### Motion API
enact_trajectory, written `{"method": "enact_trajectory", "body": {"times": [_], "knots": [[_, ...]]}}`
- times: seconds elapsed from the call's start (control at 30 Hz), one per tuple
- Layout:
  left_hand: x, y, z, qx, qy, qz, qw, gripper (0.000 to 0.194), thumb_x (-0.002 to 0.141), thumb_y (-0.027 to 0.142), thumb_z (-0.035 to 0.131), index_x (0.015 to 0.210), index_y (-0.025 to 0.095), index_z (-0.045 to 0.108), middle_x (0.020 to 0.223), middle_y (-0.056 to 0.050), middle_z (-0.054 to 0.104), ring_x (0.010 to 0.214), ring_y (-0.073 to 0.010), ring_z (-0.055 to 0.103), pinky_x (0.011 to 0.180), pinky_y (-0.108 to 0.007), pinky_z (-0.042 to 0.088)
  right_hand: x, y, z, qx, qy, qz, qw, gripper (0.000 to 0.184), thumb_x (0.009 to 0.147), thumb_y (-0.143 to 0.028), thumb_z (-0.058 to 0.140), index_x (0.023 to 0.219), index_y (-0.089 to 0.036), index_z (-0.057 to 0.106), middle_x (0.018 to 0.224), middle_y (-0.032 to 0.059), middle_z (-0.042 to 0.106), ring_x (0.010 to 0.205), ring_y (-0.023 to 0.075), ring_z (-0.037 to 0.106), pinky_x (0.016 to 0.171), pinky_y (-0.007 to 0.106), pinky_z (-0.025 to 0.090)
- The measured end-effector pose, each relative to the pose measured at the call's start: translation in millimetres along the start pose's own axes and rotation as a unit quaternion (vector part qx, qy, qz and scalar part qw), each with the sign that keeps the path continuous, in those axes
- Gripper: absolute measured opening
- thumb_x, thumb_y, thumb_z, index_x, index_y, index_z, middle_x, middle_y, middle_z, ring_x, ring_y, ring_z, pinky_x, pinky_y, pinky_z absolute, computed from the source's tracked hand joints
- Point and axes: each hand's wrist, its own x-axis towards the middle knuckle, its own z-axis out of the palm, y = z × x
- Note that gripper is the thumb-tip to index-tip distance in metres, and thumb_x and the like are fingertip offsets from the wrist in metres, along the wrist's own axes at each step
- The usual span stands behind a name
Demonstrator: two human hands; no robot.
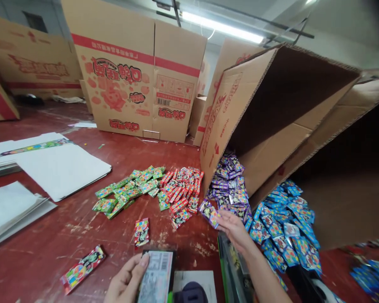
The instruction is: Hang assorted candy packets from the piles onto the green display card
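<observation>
My left hand at the bottom edge is closed on a small packet whose grey back with a barcode faces me. My right hand reaches forward and pinches a purple packet at the near edge of the purple pile. That pile spills from a tipped cardboard box. A blue pile lies at the mouth of a second tipped box to the right. Green packets and red packets lie in heaps on the red floor.
Single packets lie loose on the floor near me. White sheets are stacked at the left. A large printed carton and more flattened cartons stand behind. A dark tray-like object sits under my right forearm.
</observation>
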Motion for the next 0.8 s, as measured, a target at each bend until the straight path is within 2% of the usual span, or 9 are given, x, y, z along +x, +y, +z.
{"method": "enact_trajectory", "body": {"times": [0.1,0.17,0.23,0.33,0.43,0.57,0.63,0.7,0.8], "knots": [[-8,-4,16.3,-0.004,-0.017,0.015,1.000,0.040,0.069,0.052,0.069,0.084,0.017,0.063,0.063,0.002,0.062,0.055,-0.0130,0.054,0.052,-0.019,0.044,-38,3,21,0.141,-0.063,0.070,0.985,0.025,0.069,-0.035,0.069,0.083,-0.018,0.058,0.089,0.0050,0.067,0.086,0.0225,0.063,0.073,0.039,0.052],[-14,-8,23.6,-0.005,-0.031,0.015,0.999,0.038,0.072,0.050,0.067,0.084,0.015,0.062,0.061,0.002,0.060,0.053,-0.0125,0.053,0.051,-0.020,0.042,-56,0,37,0.242,-0.111,0.129,0.955,0.020,0.070,-0.031,0.067,0.080,-0.020,0.054,0.088,0.0024,0.065,0.087,0.0220,0.063,0.075,0.041,0.052],[-19,-13,27.1,-0.007,-0.033,0.017,0.999,0.036,0.073,0.049,0.067,0.085,0.015,0.061,0.061,0.002,0.059,0.053,-0.0120,0.052,0.050,-0.019,0.042,-66,-6,52,0.278,-0.154,0.157,0.935,0.019,0.072,-0.030,0.064,0.075,-0.021,0.047,0.085,0.0013,0.064,0.085,0.0219,0.063,0.075,0.042,0.052],[-25,-16,27.1,-0.009,-0.022,0.020,1.000,0.035,0.073,0.049,0.067,0.084,0.017,0.059,0.061,0.003,0.059,0.053,-0.0120,0.052,0.050,-0.019,0.042,-71,-16,69,0.227,-0.164,0.064,0.958,0.027,0.075,-0.031,0.065,0.075,-0.023,0.039,0.097,0.0029,0.065,0.098,0.0218,0.060,0.087,0.042,0.046],[-30,-17,25.0,-0.007,-0.027,0.021,0.999,0.034,0.074,0.048,0.066,0.084,0.017,0.060,0.064,0.001,0.060,0.056,-0.0129,0.054,0.054,-0.021,0.045,-74,-20,74,0.121,-0.212,-0.051,0.968,0.025,0.078,-0.033,0.067,0.083,-0.022,0.045,0.122,0.0087,0.056,0.117,0.0224,0.049,0.100,0.043,0.033],[-36,-17,24.5,-0.008,-0.043,0.015,0.999,0.034,0.076,0.048,0.065,0.089,0.017,0.061,0.068,0.000,0.063,0.058,-0.0138,0.056,0.056,-0.022,0.047,-84,-16,68,0.150,-0.316,-0.009,0.937,0.036,0.067,-0.042,0.076,0.088,-0.020,0.056,0.138,0.0124,0.040,0.121,0.0277,0.045,0.099,0.043,0.035],[-38,-17,26.0,0.001,-0.054,0.012,0.998,0.034,0.076,0.048,0.064,0.090,0.017,0.062,0.068,0.000,0.063,0.059,-0.0139,0.056,0.055,-0.022,0.046,-89,-14,66,0.213,-0.304,0.040,0.928,0.039,0.063,-0.047,0.077,0.080,-0.018,0.057,0.136,0.0131,0.043,0.120,0.0288,0.046,0.099,0.042,0.035],[-40,-17,28.5,0.020,-0.061,0.018,0.998,0.035,0.076,0.049,0.064,0.091,0.017,0.062,0.068,0.000,0.063,0.059,-0.0142,0.055,0.054,-0.021,0.045,-90,-12,68,0.254,-0.248,0.092,0.930,0.036,0.066,-0.048,0.075,0.073,-0.018,0.056,0.122,0.0122,0.055,0.111,0.0271,0.053,0.096,0.041,0.038],[-40,-17,32.1,0.038,-0.072,0.025,0.996,0.038,0.075,0.049,0.065,0.095,0.017,0.062,0.069,-0.001,0.064,0.063,-0.0159,0.057,0.057,-0.022,0.046,-84,-13,73,0.254,-0.135,0.117,0.950,0.038,0.063,-0.038,0.079,0.089,-0.021,0.058,0.109,0.0073,0.063,0.100,0.0237,0.060,0.089,0.039,0.045]]}}
